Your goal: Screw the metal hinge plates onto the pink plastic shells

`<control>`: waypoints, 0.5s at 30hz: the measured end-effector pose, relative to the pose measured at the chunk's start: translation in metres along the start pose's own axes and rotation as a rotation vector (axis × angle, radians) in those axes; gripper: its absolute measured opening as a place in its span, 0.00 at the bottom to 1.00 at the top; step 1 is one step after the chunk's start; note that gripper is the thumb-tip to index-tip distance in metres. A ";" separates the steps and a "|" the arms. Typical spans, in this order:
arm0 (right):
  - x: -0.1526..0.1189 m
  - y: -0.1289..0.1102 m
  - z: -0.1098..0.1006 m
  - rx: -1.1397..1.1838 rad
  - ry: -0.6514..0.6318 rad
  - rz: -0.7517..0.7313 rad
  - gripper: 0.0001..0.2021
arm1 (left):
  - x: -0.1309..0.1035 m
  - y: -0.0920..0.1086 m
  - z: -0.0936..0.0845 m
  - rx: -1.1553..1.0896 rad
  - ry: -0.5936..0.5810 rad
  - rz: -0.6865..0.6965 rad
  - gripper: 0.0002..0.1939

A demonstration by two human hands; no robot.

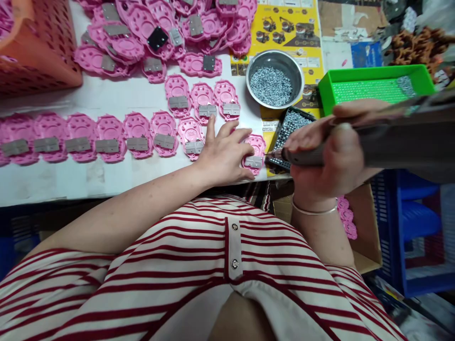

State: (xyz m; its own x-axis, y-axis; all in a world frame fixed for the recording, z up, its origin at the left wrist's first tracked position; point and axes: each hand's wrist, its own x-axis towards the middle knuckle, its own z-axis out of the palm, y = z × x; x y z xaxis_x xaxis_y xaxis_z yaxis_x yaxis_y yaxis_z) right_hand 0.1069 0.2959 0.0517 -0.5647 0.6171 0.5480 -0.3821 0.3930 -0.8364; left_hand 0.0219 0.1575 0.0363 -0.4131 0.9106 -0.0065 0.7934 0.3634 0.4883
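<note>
My left hand (pixel 227 156) lies over the table's front edge, its thumb and forefinger gripping the left side of a pink plastic casing (pixel 255 165) with a grey plate. Its other fingers spread towards neighbouring casings, one of them (pixel 227 100) just beyond the fingertips. In my right hand (pixel 329 158) is a dark electric screwdriver (pixel 391 142), held level and partly blurred. The bit points left, its tip at the right edge of the gripped casing; whether it touches a screw I cannot tell. A dark tray of screws (pixel 293 125) sits just behind the bit.
Casings line up on the left of the white table (pixel 117 182), with a pile of them (pixel 159 33) behind. An orange basket (pixel 42 52) stands at back left. A steel bowl of screws (pixel 273 85) and a green tray (pixel 373 85) are at right; a cardboard box (pixel 366 227) is below.
</note>
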 end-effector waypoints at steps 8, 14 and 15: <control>0.003 -0.003 -0.034 0.075 0.247 -0.229 0.09 | -0.005 0.002 0.003 0.026 0.028 0.039 0.17; -0.001 0.005 -0.038 -0.002 0.263 -0.251 0.10 | -0.007 0.000 0.004 0.056 0.041 0.044 0.17; -0.002 0.006 -0.037 0.001 0.266 -0.252 0.10 | -0.007 0.001 0.004 0.061 0.043 0.044 0.17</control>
State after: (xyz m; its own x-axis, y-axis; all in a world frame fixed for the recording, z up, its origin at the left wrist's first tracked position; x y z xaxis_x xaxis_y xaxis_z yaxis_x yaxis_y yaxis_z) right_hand 0.1325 0.3226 0.0453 -0.2427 0.6567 0.7140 -0.4860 0.5547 -0.6754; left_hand 0.0271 0.1520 0.0334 -0.3956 0.9170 0.0521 0.8364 0.3362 0.4329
